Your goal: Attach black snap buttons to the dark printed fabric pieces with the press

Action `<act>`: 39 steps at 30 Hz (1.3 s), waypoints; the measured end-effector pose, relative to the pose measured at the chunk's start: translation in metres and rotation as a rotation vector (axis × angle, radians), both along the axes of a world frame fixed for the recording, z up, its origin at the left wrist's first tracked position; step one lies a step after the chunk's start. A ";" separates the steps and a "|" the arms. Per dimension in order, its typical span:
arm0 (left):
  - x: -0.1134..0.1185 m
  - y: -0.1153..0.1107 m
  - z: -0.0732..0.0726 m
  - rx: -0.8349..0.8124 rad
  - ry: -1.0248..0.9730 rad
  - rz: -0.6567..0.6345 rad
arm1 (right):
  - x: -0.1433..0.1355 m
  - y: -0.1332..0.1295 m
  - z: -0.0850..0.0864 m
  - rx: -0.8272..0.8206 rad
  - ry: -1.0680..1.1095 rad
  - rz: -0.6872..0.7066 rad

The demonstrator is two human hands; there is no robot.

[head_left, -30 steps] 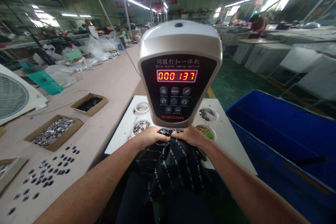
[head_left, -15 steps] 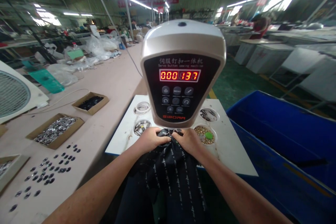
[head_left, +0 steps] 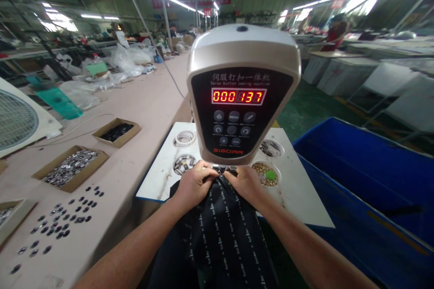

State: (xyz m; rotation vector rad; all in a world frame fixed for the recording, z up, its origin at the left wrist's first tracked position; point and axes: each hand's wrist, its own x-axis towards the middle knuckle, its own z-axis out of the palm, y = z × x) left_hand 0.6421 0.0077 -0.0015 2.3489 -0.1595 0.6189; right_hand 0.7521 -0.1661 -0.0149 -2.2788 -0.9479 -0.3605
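A button sewing machine [head_left: 239, 61] with a red display reading 000137 stands right in front of me. Below its head I hold a dark fabric piece [head_left: 225, 226] printed with rows of white lettering. My left hand [head_left: 195, 185] pinches the fabric's upper edge between thumb and fingers. Close beside it, my right hand [head_left: 246, 185] grips the same edge. Between the two thumbs a small shiny fastener [head_left: 221, 175] shows on the cloth. From there the fabric hangs down over my lap. The machine's working point is hidden behind its head and my hands.
The white machine table [head_left: 298, 189] has round wells with metal parts and gold fasteners [head_left: 262, 176]. On the left table lie loose dark discs [head_left: 64, 216], a box of silvery pieces [head_left: 71, 169] and a box of black ones [head_left: 117, 133]. A blue bin [head_left: 366, 167] stands right.
My left hand has shifted slightly down, its thumb and fingers now closer together on the edge. The fabric is spread flatter below. The machine head appears a little further right in view.
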 end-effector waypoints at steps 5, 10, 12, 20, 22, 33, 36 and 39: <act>0.002 0.000 0.008 -0.050 0.054 -0.028 | -0.003 0.000 0.001 0.122 0.000 0.053; 0.003 -0.002 0.008 -0.058 0.087 -0.009 | -0.002 -0.005 0.002 0.249 0.122 0.255; 0.003 -0.002 0.007 -0.060 0.103 -0.007 | -0.001 -0.010 0.002 0.261 0.122 0.298; 0.005 -0.002 0.006 -0.043 0.118 0.023 | 0.000 -0.022 0.010 0.093 0.027 0.335; 0.004 -0.003 0.007 -0.034 0.114 0.029 | 0.001 -0.024 0.011 0.047 -0.003 0.330; 0.007 0.003 0.005 -0.153 0.140 -0.034 | 0.004 -0.029 0.012 -0.033 -0.019 0.354; 0.009 0.005 0.003 -0.188 0.151 -0.020 | 0.005 -0.028 0.011 -0.017 -0.009 0.360; 0.011 0.005 0.003 -0.211 0.173 -0.006 | 0.005 -0.028 0.011 -0.004 -0.006 0.365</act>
